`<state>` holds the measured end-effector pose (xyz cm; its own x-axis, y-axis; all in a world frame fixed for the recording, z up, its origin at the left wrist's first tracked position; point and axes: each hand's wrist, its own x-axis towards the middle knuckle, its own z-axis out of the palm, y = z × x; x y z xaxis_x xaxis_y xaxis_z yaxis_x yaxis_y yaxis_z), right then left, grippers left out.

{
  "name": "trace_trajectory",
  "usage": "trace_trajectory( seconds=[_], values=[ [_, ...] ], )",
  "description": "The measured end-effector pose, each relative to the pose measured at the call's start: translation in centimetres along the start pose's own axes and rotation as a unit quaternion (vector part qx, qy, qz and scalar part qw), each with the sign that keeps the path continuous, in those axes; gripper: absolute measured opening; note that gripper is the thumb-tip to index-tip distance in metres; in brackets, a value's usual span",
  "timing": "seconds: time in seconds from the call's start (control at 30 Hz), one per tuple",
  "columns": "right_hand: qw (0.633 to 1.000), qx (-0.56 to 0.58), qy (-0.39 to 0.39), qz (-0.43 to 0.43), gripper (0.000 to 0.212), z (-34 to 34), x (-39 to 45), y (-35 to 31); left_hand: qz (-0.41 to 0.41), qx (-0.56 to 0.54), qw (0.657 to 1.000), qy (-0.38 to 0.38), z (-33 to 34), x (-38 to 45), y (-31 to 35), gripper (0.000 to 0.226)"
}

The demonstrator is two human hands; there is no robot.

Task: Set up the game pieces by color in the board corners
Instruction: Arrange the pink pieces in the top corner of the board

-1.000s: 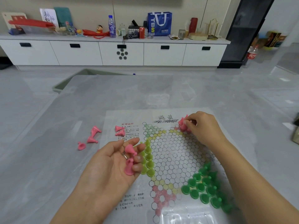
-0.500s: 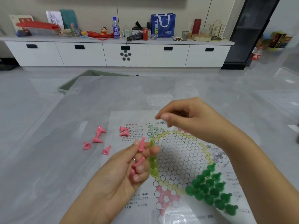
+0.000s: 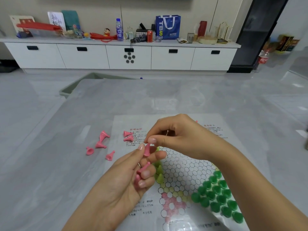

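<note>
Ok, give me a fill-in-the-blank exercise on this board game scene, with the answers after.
1. The right hand is pinching a ____ piece out of the left hand.
2. The dark green pieces stand grouped on the game board at its near-____ corner.
3. The loose pink pieces lie on the table to the ____ of the board.

Answers: pink; right; left

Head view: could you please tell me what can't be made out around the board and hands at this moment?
- Far corner of the board: hidden by the right hand.
- Yellow-green pieces: partly behind the left hand; count unclear.
- Pink pieces in the left hand's fingers: number unclear.
- Printed text: too small.
</note>
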<state>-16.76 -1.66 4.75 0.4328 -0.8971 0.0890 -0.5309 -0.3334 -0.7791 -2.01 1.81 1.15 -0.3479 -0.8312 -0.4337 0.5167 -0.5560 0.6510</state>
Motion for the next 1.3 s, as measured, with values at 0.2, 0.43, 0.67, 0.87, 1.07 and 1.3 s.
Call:
trace_trajectory(
  seconds=[0.2,0.43,0.67,0.87,1.07,1.3],
  values=[
    [1.0,0.025,-0.013,0.006,0.01,0.1,0.0,0.4,0.005,0.003,1.0,-0.022,0.1,0.1,-0.1,0.027],
    [0.971,-0.031,0.213,0.103,0.011,-2.9,-0.3,3.7,0.016,-0.068,0.997,-0.026,-0.2,0.1,0.5,0.043],
    [0.931,-0.207,0.241,0.178,0.01,-3.7,0.5,8.7,0.04,-0.074,0.996,0.0,-0.4,0.9,0.3,0.053],
    [0.915,-0.275,0.216,0.202,0.012,-2.8,1.6,10.5,0.03,-0.061,0.998,0.006,-0.9,1.2,0.2,0.038],
    [0.918,-0.261,0.208,0.216,0.014,-2.7,1.6,11.1,0.022,-0.106,0.993,-0.039,-1.7,1.4,0.0,0.08],
    [0.932,-0.24,0.197,0.187,0.02,-2.8,1.5,11.9,0.011,-0.096,0.994,-0.049,-1.6,0.7,0.1,0.041]
  ],
)
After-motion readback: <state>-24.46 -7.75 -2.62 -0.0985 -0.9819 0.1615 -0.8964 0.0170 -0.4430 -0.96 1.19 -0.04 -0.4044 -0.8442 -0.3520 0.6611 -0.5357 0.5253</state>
